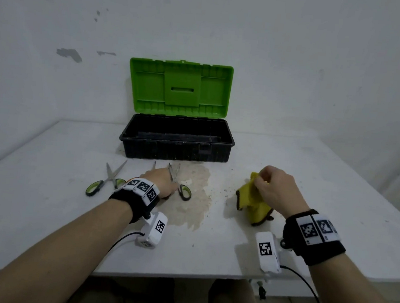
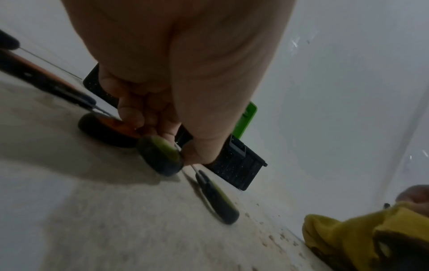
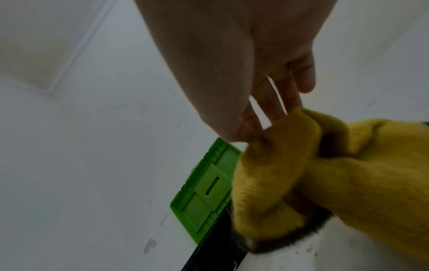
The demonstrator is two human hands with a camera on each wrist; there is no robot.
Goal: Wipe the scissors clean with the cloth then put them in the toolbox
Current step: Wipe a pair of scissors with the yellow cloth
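Two hands are working apart: left hand [image 1: 162, 180] is grasping scissors [image 1: 178, 183] on the table [image 1: 210, 252] at 6 o'clock of the toolbox [image 1: 177, 138], probably lifting them; right hand [image 1: 276, 189] is pinching the cloth [image 1: 252, 201], readying it for wiping.

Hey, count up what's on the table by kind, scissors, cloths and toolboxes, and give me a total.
Scissors: 2, the left scissors lying free, the right scissors under the left hand.
Cloth: 1, the yellow cloth pinched by the right hand.
Toolbox: 1, the toolbox, open.
Total: 4.

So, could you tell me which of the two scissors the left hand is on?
The right-hand scissors, nearer the cloth; the left hand grips a handle. The other scissors lie untouched.
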